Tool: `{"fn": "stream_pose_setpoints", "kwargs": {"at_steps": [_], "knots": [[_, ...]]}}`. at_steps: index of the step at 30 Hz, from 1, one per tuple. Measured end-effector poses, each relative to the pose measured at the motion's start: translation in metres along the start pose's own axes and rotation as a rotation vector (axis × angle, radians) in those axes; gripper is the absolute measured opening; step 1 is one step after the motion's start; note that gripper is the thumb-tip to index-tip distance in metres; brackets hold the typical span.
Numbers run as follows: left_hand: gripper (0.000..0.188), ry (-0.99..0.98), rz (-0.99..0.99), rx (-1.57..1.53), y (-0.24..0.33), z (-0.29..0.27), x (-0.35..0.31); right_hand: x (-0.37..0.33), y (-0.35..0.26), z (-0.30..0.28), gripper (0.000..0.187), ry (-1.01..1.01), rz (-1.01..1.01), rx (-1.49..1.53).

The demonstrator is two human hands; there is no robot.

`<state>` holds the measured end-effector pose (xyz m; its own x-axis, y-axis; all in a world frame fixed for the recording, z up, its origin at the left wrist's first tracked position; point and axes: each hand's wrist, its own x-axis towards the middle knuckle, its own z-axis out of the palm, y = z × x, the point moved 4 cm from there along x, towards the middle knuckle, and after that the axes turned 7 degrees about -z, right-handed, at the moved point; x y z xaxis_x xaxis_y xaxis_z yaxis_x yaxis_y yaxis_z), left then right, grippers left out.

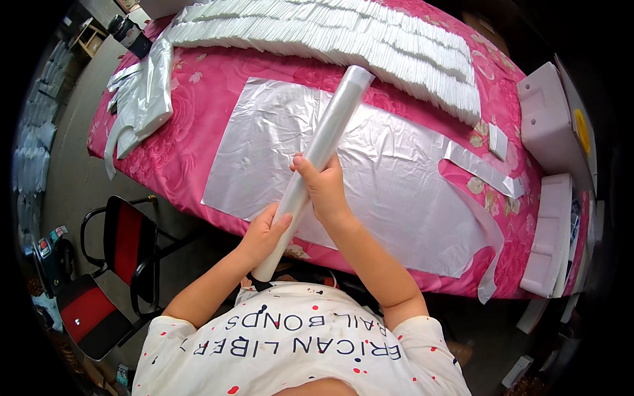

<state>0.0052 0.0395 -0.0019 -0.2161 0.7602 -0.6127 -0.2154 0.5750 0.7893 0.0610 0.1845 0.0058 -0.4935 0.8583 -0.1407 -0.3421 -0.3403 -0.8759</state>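
Observation:
Both hands are closed round a long roll of clear plastic film [333,132], held at a slant from near my body up toward the far side of the table. My left hand [264,234] grips its lower part, the thumb along the side. Higher up, about mid-length, my right hand [321,183] wraps it with the thumb on top. Beneath the roll, a large silvery-white plastic bag [403,191] with handle strips at its right end lies spread flat on the pink floral tablecloth [191,132].
Rows of folded white packets [330,30] line the far side. A pile of plastic bags [148,99] hangs over the left edge, beside a dark cup [130,36]. White foam boxes [548,119] stand at right. A red-and-black chair [129,241] is at left.

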Motion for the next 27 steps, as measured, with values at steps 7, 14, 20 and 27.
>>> {"fn": "stream_pose_setpoints", "kwargs": {"at_steps": [7,14,20,27], "knots": [[0.03,-0.334,-0.414,0.068,-0.034,-0.015,-0.026,0.053,-0.045,-0.128,0.05,0.237,-0.16,-0.155],[0.032,-0.316,-0.507,0.105,-0.057,-0.026,-0.038,0.045,-0.07,-0.146,0.025,-0.118,0.178,-0.638],[0.036,-0.334,-0.479,0.089,-0.059,-0.028,-0.036,0.038,-0.066,-0.135,0.021,-0.351,0.375,-0.702],[0.04,-0.378,-0.416,0.092,-0.056,-0.024,-0.036,0.036,-0.064,-0.145,0.013,-0.378,0.315,-0.619]]}}
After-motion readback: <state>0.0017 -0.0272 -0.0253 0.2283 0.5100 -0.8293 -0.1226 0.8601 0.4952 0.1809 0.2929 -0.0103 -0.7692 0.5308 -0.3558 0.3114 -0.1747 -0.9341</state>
